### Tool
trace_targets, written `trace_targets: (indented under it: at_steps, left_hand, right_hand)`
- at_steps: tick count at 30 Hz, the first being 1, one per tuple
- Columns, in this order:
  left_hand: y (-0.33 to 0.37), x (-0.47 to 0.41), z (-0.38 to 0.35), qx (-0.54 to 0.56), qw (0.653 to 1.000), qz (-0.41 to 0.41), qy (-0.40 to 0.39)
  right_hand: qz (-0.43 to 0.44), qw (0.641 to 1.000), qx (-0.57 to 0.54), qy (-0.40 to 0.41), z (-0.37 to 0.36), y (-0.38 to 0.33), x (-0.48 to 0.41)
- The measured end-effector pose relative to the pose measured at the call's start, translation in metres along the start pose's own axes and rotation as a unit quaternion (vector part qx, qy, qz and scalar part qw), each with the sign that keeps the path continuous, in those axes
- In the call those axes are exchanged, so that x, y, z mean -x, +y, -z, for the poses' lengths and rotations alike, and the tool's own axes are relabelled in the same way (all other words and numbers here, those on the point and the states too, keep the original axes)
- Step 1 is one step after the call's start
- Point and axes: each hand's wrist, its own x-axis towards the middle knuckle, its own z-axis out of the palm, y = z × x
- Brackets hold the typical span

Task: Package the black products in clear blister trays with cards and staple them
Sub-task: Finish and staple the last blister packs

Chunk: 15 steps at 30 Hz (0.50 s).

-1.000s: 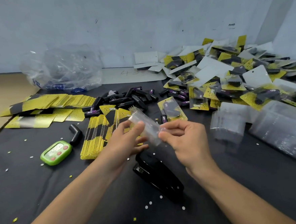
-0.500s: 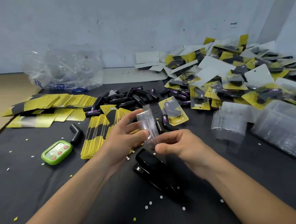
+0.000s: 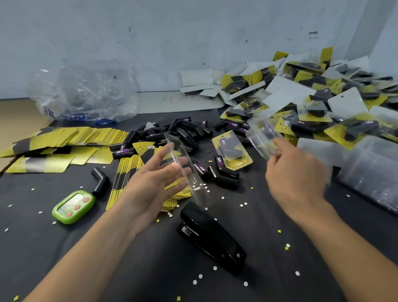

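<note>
Both hands are raised above the black tabletop (image 3: 60, 266) and stand well apart. The left hand (image 3: 153, 184) holds a clear plastic blister tray (image 3: 185, 175) upright, pinched lightly between thumb and nearly straight fingertips. The right hand (image 3: 294, 177), blurred, has its fingers curled on a second clear tray (image 3: 263, 137) lifted toward the far right. Neither tray shows a product or a card inside, so I judge the step in hand to be freeing one empty tray for filling; loading and stapling are not yet begun for this piece. Beneath the left hand lies a fanned stack of yellow-and-black printed cards (image 3: 129, 177). Just beyond it is the loose heap of small black products with purple labels (image 3: 182, 133), and a filled yellow pack (image 3: 232, 151) lies between the hands. The next move probably calls for the right hand to drop its spare tray onto the pile of clear trays (image 3: 383, 173) at the right. It can then pick one black product, seat it in the left tray's pocket and back it with a card. A black desk stapler (image 3: 211, 239) waits near, between the forearms. Farther out are a mound of finished packs (image 3: 319, 95) at the far right, a green handheld timer (image 3: 73, 206) at the left and a crumpled clear plastic bag (image 3: 83, 95) at the far left.
</note>
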Motion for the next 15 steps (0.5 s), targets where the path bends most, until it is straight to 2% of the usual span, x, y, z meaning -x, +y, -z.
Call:
trace_targets:
  at_steps: [4,6,8,10,13,15]
  left_hand:
    - [0.006,-0.002,0.004,0.099,0.994,0.039,0.038]
    - [0.010,-0.002,0.008,0.166,0.983,0.068,0.039]
    - [0.014,-0.002,0.012,0.202,0.975,0.089,0.039]
    - [0.017,-0.003,0.012,0.212,0.972,0.094,0.046]
    - [0.019,-0.003,0.012,0.206,0.972,0.093,0.058]
    - [0.020,-0.002,0.013,0.199,0.973,0.094,0.065]
  right_hand:
    - [0.033,0.981,0.091,-0.166,-0.010,-0.007,0.002]
    - [0.075,0.982,0.073,-0.160,-0.011,-0.012,0.005]
    - [0.113,0.984,0.005,-0.140,-0.013,-0.020,0.009]
    - [0.146,0.973,-0.037,-0.176,-0.017,-0.029,0.013]
    - [0.174,0.951,0.003,-0.256,-0.024,-0.039,0.021]
    - [0.185,0.948,0.013,-0.258,-0.027,-0.044,0.024]
